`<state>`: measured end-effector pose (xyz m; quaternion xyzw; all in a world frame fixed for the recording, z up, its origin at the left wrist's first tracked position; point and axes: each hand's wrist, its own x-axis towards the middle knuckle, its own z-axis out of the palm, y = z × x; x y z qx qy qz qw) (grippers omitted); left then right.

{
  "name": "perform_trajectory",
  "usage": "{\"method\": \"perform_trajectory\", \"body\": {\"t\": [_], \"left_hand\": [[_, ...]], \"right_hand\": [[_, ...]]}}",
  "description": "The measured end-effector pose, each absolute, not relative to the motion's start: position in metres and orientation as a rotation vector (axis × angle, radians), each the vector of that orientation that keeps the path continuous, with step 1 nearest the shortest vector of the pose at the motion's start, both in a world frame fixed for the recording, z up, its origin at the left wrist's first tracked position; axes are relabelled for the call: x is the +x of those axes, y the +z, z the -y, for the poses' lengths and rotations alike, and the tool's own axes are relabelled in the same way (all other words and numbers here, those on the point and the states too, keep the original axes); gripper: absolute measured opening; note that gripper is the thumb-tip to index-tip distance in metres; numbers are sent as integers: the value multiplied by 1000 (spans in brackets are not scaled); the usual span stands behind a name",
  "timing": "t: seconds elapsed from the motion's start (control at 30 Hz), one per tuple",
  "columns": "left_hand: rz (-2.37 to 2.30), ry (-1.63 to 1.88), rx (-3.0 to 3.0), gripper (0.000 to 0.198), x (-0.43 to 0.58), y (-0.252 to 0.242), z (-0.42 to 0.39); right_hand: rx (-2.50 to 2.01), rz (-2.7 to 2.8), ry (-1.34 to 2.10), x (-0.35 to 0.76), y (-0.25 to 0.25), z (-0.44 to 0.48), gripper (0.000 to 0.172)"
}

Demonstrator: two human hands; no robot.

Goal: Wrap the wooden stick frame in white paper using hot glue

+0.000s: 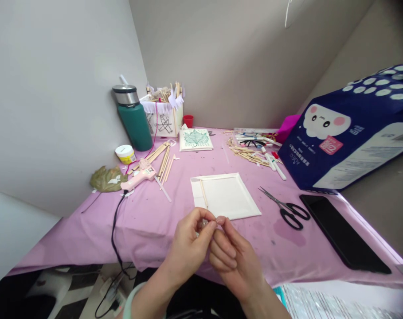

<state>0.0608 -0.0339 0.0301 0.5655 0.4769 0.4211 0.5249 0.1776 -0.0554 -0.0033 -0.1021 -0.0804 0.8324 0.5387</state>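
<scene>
My left hand (192, 241) and my right hand (232, 252) meet at the front edge of the table, fingertips pinched together. Whatever lies between the fingertips is too small or hidden to make out. Just beyond them a white square canvas panel (228, 195) lies flat, its near left corner close to my left fingers. A thin wooden stick (203, 192) rests on the panel near its left side. To the right, black-handled scissors (284, 208) lie with their blades slightly apart, pointing toward the panel.
A pink glue gun (139, 177) with a black cord, a dried leaf (106, 178), a green bottle (134, 119) and a white jar (125, 154) stand left. Behind are a leaf-printed panel (196, 139) and wooden sticks (249, 155). A black phone (344, 232) and large blue package (350, 133) sit right.
</scene>
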Motion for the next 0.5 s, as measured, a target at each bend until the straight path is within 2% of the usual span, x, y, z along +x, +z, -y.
{"method": "perform_trajectory", "body": {"t": [0.3, 0.5], "left_hand": [[-1188, 1019, 1406, 16, 55, 27, 29], [-1203, 1087, 1481, 12, 56, 21, 33]], "right_hand": [[-628, 448, 1740, 172, 3, 61, 24], [-732, 444, 1678, 167, 3, 64, 23]]}}
